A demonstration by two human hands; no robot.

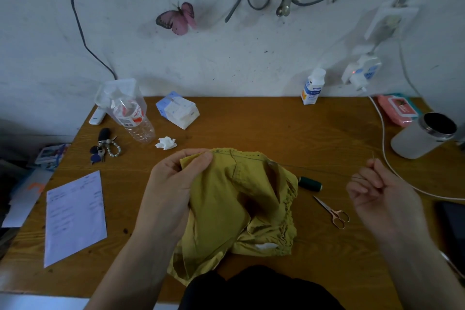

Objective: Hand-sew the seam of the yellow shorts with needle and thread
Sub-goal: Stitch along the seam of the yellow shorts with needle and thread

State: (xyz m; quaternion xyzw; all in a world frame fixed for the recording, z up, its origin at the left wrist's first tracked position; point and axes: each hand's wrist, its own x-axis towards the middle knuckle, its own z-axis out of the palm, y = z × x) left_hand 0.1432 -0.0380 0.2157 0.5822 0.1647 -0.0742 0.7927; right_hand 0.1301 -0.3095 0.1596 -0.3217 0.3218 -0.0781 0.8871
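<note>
The mustard-yellow fabric shorts (241, 199) — judged soft and limp, best held close to the stitch — are bunched left of the rose-gold metal scissors (333, 212), seam edge gripped in the left hand's (171, 184) fingers. Right of the scissors, a thin needle (373, 155) is pinched in the right hand's (382, 184) fingers, dark thread (314, 170) taut.

Scissors (332, 211) and thread spool (310, 183) lie between shorts (226, 204) and right hand (382, 191).

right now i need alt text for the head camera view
A left hand grips yellow shorts at the seam while the right hand holds a needle, its dark thread taut between them. Scissors and a spool lie on the wooden table.
</note>
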